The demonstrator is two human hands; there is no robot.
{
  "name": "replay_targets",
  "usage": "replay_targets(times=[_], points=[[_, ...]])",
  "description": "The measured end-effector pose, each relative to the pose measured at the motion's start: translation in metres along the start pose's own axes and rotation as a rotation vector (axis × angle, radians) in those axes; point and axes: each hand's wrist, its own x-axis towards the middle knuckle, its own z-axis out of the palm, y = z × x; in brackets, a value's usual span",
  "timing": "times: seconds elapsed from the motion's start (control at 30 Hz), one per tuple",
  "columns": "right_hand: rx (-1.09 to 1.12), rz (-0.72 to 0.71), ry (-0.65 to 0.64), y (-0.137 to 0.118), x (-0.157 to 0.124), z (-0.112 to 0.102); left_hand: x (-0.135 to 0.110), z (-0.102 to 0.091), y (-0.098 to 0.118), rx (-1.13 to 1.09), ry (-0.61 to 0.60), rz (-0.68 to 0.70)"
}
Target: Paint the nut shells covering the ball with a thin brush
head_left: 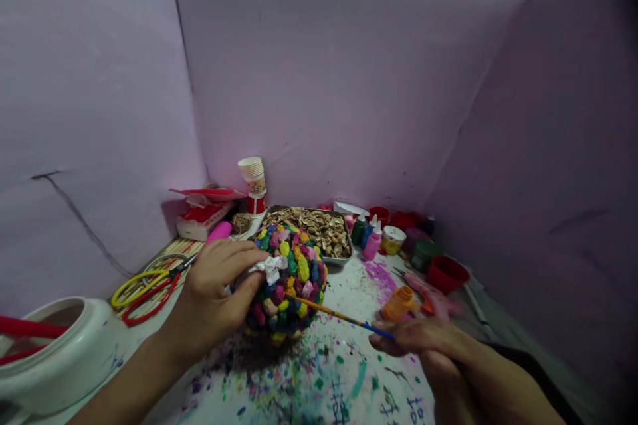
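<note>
A round ball [302, 268] covered in painted, shell-like pieces of many colours sits on the paint-stained white table. My left hand [216, 285] is closed at its left side, with a crumpled white tissue [272, 268] between thumb and fingers against the ball. From the right, my right hand [423, 339] grips a thin paintbrush [343, 316] near the blue end of its handle. The brush tip meets the front of the ball, at an orange patch. Just beyond my right hand is an orange paint bottle [399, 303].
Behind the ball lies a metal tray [343, 259] of brown shells. Paint bottles [372, 242], a red cup [447, 273] and pliers stand or lie right. Left are scissors [149, 289], a white pot [74, 352], a tissue pack [202, 220] and stacked paper cups [253, 176]. Purple panels enclose the table.
</note>
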Motion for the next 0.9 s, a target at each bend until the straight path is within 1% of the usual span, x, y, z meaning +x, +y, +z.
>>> replay_targets(times=[0.13, 0.2, 0.33, 0.47, 0.67, 0.9], points=[[0.029, -0.027, -0.034, -0.0002, 0.0007, 0.0015, -0.0004, 0.0007, -0.0009, 0.002, -0.002, 0.006], [0.060, -0.004, -0.001, -0.0012, 0.0007, 0.0039, 0.0000, 0.0008, -0.0004, -0.001, 0.002, 0.000], [0.128, 0.073, 0.106, -0.0023, 0.0022, 0.0082, 0.0007, 0.0011, 0.0006, -0.005, 0.003, -0.012], [0.144, 0.102, 0.145, -0.0020, 0.0043, 0.0094, 0.0001, 0.0007, 0.0007, -0.003, 0.002, -0.010], [0.133, 0.031, 0.066, 0.0004, 0.0002, 0.0087, -0.0006, -0.0003, 0.0000, 0.015, -0.007, 0.018], [0.084, -0.020, 0.038, 0.0026, 0.0009, 0.0052, 0.0008, -0.0008, 0.0014, 0.023, -0.025, 0.019]])
